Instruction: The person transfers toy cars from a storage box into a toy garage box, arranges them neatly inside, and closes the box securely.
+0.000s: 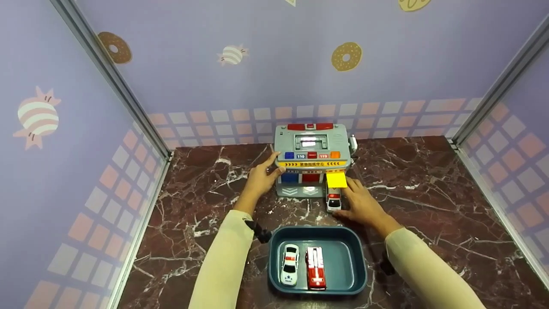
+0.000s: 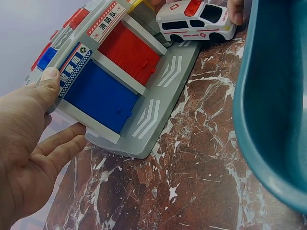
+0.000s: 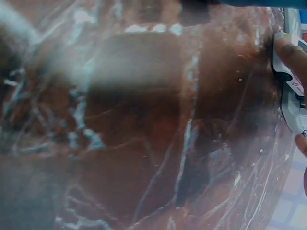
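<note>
A grey toy emergency station [image 1: 311,163] has a blue door [image 2: 100,96], a red door [image 2: 132,52] and a raised yellow door [image 1: 336,180]. My left hand [image 1: 260,179] grips its left front corner, thumb on the front and a finger along the side. A white toy ambulance [image 1: 333,202] with a red light bar stands nose outward beneath the yellow door, its rear partly hidden. My right hand [image 1: 362,204] holds it, thumb at the nose and other fingers farther back by the yellow door. The right wrist view catches only parts of that hand [image 3: 295,57] and the ambulance.
In front of the station is a teal tray [image 1: 317,292]. A white toy police car [image 1: 290,265] and a red toy fire truck [image 1: 316,268] lie in it. Patterned walls [image 1: 274,73] enclose the marbled table [image 1: 188,206] at the back and sides.
</note>
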A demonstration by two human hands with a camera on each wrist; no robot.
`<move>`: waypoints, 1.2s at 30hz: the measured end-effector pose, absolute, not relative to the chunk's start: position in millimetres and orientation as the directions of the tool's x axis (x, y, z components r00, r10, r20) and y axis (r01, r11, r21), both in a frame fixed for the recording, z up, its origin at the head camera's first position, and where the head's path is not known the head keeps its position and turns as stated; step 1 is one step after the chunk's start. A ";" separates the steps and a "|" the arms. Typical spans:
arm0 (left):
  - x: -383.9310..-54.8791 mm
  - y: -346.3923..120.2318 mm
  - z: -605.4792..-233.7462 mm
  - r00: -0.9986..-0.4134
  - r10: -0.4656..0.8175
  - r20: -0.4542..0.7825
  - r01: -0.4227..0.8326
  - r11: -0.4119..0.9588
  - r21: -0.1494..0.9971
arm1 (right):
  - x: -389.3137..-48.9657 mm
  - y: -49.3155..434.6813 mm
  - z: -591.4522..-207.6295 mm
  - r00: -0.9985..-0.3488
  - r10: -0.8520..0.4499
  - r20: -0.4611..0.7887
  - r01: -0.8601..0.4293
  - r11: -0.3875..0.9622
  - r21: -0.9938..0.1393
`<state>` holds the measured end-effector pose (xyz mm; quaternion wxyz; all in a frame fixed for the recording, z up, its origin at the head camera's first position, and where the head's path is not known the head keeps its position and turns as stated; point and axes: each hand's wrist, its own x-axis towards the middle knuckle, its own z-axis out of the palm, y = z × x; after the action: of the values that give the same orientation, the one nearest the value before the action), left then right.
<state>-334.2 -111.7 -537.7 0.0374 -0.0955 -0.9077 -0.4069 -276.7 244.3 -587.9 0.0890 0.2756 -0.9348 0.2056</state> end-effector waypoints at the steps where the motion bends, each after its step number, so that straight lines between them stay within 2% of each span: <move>1: -333.9 -111.1 -536.8 -0.980 0.140 0.145 0.201 0.657 0.726 | -275.6 244.6 -588.7 -0.826 -0.478 0.298 -0.559 0.765 -0.321; 5: -331.6 -109.6 -533.8 -0.982 0.129 0.140 0.190 0.670 0.718 | -271.1 245.7 -591.7 -0.814 -0.462 0.351 -0.563 0.778 -0.281; 14: -330.5 -110.8 -534.0 -0.974 0.150 0.171 0.227 0.665 0.711 | -263.2 242.9 -593.9 -0.866 -0.342 0.364 -0.453 0.845 -0.283; 21: -329.1 -111.7 -534.0 -0.971 0.162 0.176 0.240 0.669 0.704 | -263.2 243.3 -598.3 -0.840 -0.315 0.442 -0.464 0.840 -0.281; 26: -328.3 -111.7 -533.6 -0.972 0.160 0.170 0.234 0.666 0.709 | -265.9 242.0 -598.7 -0.803 -0.340 0.489 -0.488 0.846 -0.213; 29: -328.7 -111.1 -533.6 -0.974 0.155 0.164 0.225 0.671 0.707 | -267.6 241.0 -596.7 -0.802 -0.356 0.479 -0.488 0.854 -0.182; 36: -330.4 -110.5 -533.5 -0.981 0.137 0.137 0.194 0.668 0.719 | -270.7 239.7 -589.5 -0.853 -0.357 0.380 -0.442 0.882 -0.164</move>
<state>-330.4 -110.5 -533.5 0.0359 -0.0905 -0.9125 -0.3974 -270.7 239.7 -589.5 0.1720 0.2094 -0.9546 0.1239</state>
